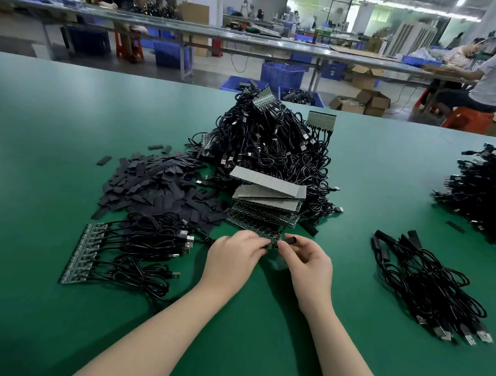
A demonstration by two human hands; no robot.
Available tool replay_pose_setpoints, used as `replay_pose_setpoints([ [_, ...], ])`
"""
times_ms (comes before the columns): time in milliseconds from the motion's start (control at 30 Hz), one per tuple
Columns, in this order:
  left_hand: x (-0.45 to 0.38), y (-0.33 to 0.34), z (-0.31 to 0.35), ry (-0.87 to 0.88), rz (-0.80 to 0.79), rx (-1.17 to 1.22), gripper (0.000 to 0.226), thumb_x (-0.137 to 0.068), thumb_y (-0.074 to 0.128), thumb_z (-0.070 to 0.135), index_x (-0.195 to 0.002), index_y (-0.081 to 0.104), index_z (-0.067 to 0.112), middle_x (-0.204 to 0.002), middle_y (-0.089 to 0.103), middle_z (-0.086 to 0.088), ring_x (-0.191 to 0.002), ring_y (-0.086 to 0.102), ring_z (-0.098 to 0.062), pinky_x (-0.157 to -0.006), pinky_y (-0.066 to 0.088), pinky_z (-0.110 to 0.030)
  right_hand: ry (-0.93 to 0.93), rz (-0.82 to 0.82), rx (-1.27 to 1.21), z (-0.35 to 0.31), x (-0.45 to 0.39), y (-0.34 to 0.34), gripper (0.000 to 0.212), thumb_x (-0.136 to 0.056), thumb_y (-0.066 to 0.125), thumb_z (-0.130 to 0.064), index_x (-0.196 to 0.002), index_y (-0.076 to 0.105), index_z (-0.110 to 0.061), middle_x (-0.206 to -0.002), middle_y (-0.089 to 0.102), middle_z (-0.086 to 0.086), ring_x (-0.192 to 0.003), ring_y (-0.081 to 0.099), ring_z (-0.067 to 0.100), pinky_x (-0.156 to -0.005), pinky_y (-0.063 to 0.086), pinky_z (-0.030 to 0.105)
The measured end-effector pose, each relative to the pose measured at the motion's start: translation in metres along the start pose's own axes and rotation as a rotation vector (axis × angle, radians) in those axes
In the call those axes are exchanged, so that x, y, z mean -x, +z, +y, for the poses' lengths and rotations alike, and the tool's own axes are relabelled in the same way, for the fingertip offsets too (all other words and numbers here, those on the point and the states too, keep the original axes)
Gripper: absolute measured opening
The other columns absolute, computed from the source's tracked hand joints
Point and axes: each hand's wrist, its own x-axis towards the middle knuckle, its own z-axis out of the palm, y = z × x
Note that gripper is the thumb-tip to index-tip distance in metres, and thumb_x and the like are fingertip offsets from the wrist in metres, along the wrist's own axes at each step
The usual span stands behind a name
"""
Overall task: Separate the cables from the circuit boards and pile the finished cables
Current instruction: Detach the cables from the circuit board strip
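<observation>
1. Both hands meet over the green worktop point(46, 142), just in front of a stack of circuit board strips point(265, 203).
2. The left hand point(233, 255) has its fingers curled around the near end of a green circuit board point(271, 241), pinching it at the edge.
3. The right hand point(309, 263) pinches a small black connector piece point(291, 240) between thumb and forefinger, right beside the board's end. The view is too small to tell whether the piece is joined to the board or already free.
4. Left of the hands lies a long board strip point(83, 254) flat on the worktop, with a row of black cables point(142, 250) attached along it, their USB plugs pointing right.
5. Behind that strip spreads a heap of flat black sleeves point(155, 184).
6. A tall tangled mound of cables on boards point(271, 141) rises at the middle of the worktop, behind the stacked strips.
7. To the right, well apart from the hands, lies a loose pile of finished cables point(426, 283), plugs toward the near edge.
8. At the far right edge sits another large dark cable heap point(491, 189).
9. Beyond the worktop, blue crates point(283, 75) and cardboard boxes point(372, 101) stand on the floor, and people sit at long benches.
</observation>
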Motion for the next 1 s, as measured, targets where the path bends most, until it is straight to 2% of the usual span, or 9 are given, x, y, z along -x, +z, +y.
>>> replay_pose_setpoints([
  [233,0.0016,-0.0021,0.0010,-0.001,-0.009,0.056,0.019,-0.090,0.066,0.026,-0.108,0.073,0.026,-0.104,0.071,0.011,-0.094,0.065,-0.012,-0.078,0.052,-0.032,0.007,-0.014,0.003,-0.0016,0.0004,0.0009,0.010,-0.084,0.079,-0.015,-0.089,0.073,-0.022,-0.084,0.077,-0.004,-0.077,0.070,0.006,-0.073,0.051,0.020],
  [400,0.0005,-0.0018,-0.0006,-0.019,-0.027,0.065,0.019,-0.092,0.063,0.029,-0.109,0.070,0.028,-0.105,0.068,0.013,-0.091,0.064,-0.010,-0.074,0.050,-0.028,0.006,-0.016,0.006,-0.0019,0.0008,0.0011,0.009,-0.085,0.078,-0.014,-0.088,0.073,-0.021,-0.084,0.077,-0.003,-0.078,0.071,0.007,-0.073,0.053,0.021],
  [700,0.0002,0.0007,-0.0044,-0.054,-0.082,0.104,0.019,-0.093,0.060,0.033,-0.111,0.066,0.032,-0.109,0.064,0.016,-0.091,0.062,-0.007,-0.072,0.052,-0.029,0.010,-0.049,-0.002,-0.0024,0.0009,0.0007,0.010,-0.085,0.078,-0.016,-0.089,0.073,-0.023,-0.082,0.077,-0.006,-0.075,0.070,0.003,-0.066,0.050,0.012],
  [1000,-0.0004,0.0014,-0.0052,-0.062,-0.105,0.102,0.018,-0.094,0.058,0.032,-0.111,0.064,0.032,-0.110,0.062,0.017,-0.092,0.059,-0.005,-0.065,0.039,-0.019,-0.001,-0.078,-0.025,-0.0029,0.0009,-0.0002,0.010,-0.086,0.076,-0.012,-0.089,0.071,-0.019,-0.080,0.077,-0.003,-0.076,0.073,0.009,-0.069,0.054,0.016],
])
